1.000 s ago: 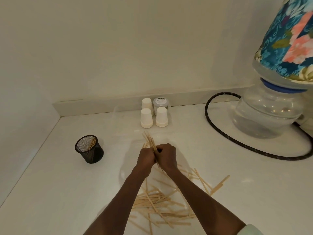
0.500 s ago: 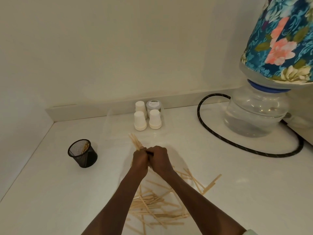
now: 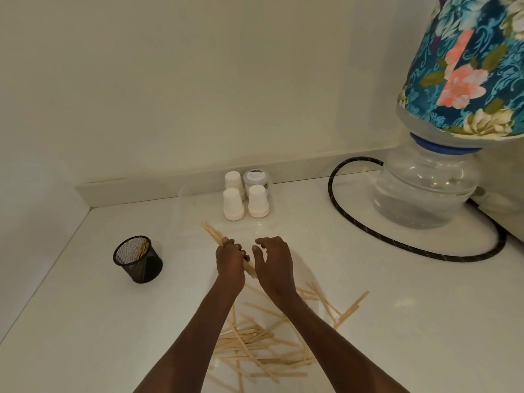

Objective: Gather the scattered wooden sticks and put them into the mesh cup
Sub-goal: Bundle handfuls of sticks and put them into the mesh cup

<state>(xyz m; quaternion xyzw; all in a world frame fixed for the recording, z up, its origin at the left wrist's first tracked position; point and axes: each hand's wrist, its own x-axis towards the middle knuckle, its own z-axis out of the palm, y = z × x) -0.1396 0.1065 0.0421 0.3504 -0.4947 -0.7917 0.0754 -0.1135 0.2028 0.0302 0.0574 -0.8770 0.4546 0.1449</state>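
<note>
My left hand (image 3: pixel 230 260) grips a bundle of wooden sticks (image 3: pixel 213 233) that points up and left out of the fist. Beside it, my right hand (image 3: pixel 272 263) hovers with fingers loosely curved and holds nothing. A black mesh cup (image 3: pixel 138 259) stands to the left on the white counter, with a few sticks inside. Several loose sticks (image 3: pixel 255 340) lie scattered on the counter below and between my forearms, and more sticks (image 3: pixel 350 307) lie to the right.
Three upturned white paper cups (image 3: pixel 234 204) and a small lidded jar (image 3: pixel 256 178) stand by the back wall. A water bottle dispenser (image 3: pixel 425 191) with a floral cover sits at right, ringed by a black hose (image 3: pixel 368 236).
My right hand has let go of the bundle and moved off to the right. The left hand keeps the sticks and has shifted slightly left.
</note>
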